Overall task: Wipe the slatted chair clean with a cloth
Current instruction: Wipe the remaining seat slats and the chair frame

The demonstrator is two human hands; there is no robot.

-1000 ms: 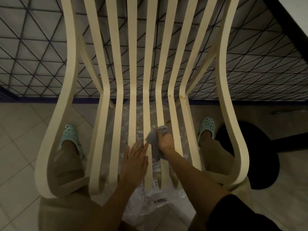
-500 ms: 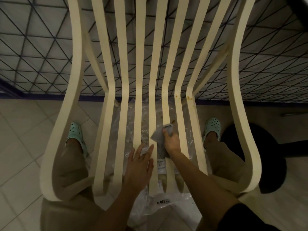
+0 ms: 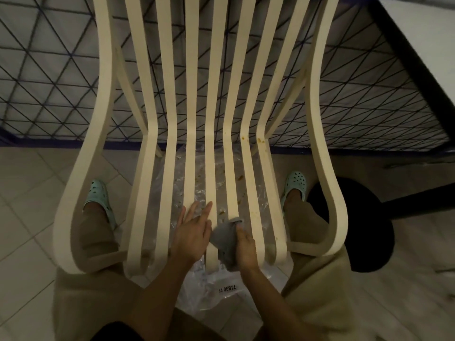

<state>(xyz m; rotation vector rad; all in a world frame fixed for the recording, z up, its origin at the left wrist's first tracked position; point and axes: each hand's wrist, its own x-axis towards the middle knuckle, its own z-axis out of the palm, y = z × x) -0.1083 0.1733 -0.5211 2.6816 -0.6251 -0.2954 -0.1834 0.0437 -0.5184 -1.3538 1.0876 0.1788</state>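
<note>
Left to right: my left hand (image 3: 194, 232) lies flat, fingers straight, on the middle slats of the slatted chair (image 3: 170, 143). Just beside it, my right hand (image 3: 246, 247) grips the grey cloth (image 3: 224, 238), bunched against a slat near the seat's front edge. The slats run lengthwise away from me. Orange stains (image 3: 260, 140) lie farther along, beyond and right of the cloth, nearer my right hand.

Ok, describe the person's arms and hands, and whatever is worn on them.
The left hand and right hand are bare: no gloves, rings or watch show. Both forearms are uncovered. A black fabric sleeve ends high on the left arm; no right sleeve shows.
</note>
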